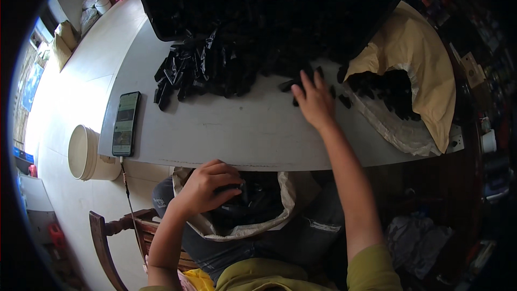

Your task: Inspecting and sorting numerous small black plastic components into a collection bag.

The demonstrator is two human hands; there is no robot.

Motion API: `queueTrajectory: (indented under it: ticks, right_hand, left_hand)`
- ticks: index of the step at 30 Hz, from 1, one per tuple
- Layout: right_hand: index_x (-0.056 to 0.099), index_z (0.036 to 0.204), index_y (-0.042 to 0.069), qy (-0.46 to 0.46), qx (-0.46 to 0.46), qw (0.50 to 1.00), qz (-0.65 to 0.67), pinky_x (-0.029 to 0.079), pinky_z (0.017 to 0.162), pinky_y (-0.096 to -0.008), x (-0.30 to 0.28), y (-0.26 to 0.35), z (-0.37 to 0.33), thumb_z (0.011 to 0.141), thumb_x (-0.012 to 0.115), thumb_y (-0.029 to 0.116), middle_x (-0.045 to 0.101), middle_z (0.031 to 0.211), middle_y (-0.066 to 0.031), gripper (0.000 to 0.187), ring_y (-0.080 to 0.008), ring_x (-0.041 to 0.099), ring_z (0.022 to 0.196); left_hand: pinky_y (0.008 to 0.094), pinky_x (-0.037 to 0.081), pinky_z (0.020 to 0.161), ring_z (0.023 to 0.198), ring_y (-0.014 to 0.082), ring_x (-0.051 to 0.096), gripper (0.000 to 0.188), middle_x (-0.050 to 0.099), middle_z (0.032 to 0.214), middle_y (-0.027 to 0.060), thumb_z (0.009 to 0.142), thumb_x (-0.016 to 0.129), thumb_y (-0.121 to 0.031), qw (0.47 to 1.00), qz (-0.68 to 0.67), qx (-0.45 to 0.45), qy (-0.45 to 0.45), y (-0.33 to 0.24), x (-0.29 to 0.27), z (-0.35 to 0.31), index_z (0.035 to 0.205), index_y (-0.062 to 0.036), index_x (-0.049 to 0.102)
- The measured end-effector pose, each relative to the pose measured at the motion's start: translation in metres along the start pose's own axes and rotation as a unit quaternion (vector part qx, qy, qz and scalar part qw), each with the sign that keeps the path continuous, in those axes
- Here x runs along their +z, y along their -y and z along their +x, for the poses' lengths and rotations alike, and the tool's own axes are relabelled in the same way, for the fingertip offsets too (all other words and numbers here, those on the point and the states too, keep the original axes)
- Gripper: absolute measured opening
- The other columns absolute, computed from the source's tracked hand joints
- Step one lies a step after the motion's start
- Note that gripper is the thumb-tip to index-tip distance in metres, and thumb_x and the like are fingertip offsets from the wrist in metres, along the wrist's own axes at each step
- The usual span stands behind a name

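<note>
My right hand (315, 102) reaches over the grey table with its fingers spread, touching or just above a few loose black pieces (287, 85). They are small, narrow and look like plastic; their exact kind is too dark to tell. My left hand (210, 186) is at the table's near edge, above an open pale sack (289, 196) on my lap. Its fingers are curled round what looks like a black piece, mostly hidden. More black pieces (253, 199) lie inside this sack. A glossy heap of black pieces (202, 67) is spread across the far left of the table.
A big black container (161, 27) stands at the table's far side, behind the heap. To the right lies an open tan sack (433, 75) with black pieces inside. A phone (125, 124) on a cable rests at the left edge. A white bucket (81, 153) stands beyond it.
</note>
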State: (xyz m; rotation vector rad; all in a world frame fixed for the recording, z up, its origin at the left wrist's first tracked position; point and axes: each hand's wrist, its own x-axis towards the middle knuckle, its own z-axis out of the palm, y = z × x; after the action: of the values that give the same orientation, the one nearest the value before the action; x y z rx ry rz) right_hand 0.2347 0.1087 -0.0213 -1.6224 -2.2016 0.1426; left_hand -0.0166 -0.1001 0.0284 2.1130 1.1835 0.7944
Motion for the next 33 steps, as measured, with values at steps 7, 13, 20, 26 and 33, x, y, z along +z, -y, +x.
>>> queueTrajectory:
  ticks: [7,13,20,26,33]
  right_hand:
    - [0.052,0.130,0.003,-0.072,-0.051,0.987,0.138,0.037,0.105,-0.0448,-0.001,0.045,-0.026,0.097,0.049,0.037,0.044,0.137,-0.0244,0.047,-0.0369,0.044,0.126]
    - [0.060,0.116,0.003,-0.155,0.032,0.983,-0.088,0.044,0.092,-0.0420,-0.059,-0.037,-0.039,0.087,0.059,0.004,0.056,0.116,-0.0160,0.030,-0.0355,0.052,0.111]
    - [0.057,0.117,0.001,-0.122,0.005,0.991,-0.048,0.046,0.088,-0.0409,-0.046,-0.071,-0.059,0.087,0.061,0.005,0.058,0.111,-0.0163,0.031,-0.0361,0.056,0.104]
    - [0.057,0.121,0.004,-0.080,0.147,0.886,0.433,0.044,0.064,-0.0243,-0.059,-0.041,-0.071,0.094,0.055,0.011,0.059,0.082,-0.0035,0.028,-0.0113,0.057,0.071]
    - [0.054,0.133,0.008,0.152,0.058,0.823,0.544,0.039,0.055,-0.0177,-0.042,0.053,-0.115,0.091,0.058,0.001,0.049,0.072,0.0061,0.043,-0.0021,0.045,0.063]
  left_hand:
    - [0.0369,0.050,0.079,0.089,0.0274,0.061,0.019,0.065,0.095,0.0092,0.072,0.072,-0.005,0.999,0.017,0.020,-0.020,-0.007,0.015,0.015,0.091,-0.0046,0.070]
    - [0.0378,0.050,0.079,0.089,0.0300,0.061,0.018,0.064,0.094,0.0111,0.074,0.069,-0.001,0.997,0.034,-0.009,-0.063,0.002,0.008,0.011,0.092,-0.0026,0.068]
    - [0.0406,0.047,0.079,0.090,0.0343,0.058,0.023,0.060,0.088,0.0143,0.075,0.063,0.001,0.959,0.117,-0.054,-0.251,0.014,0.031,0.100,0.098,-0.0035,0.061]
    - [0.0413,0.046,0.081,0.091,0.0338,0.056,0.021,0.056,0.096,0.0128,0.074,0.064,-0.001,0.965,0.163,-0.120,-0.168,0.028,0.019,0.090,0.093,-0.0050,0.058]
    - [0.0362,0.048,0.080,0.092,0.0327,0.058,0.027,0.055,0.099,0.0130,0.075,0.070,0.000,0.993,0.053,0.003,-0.102,0.029,0.011,0.025,0.099,-0.0047,0.060]
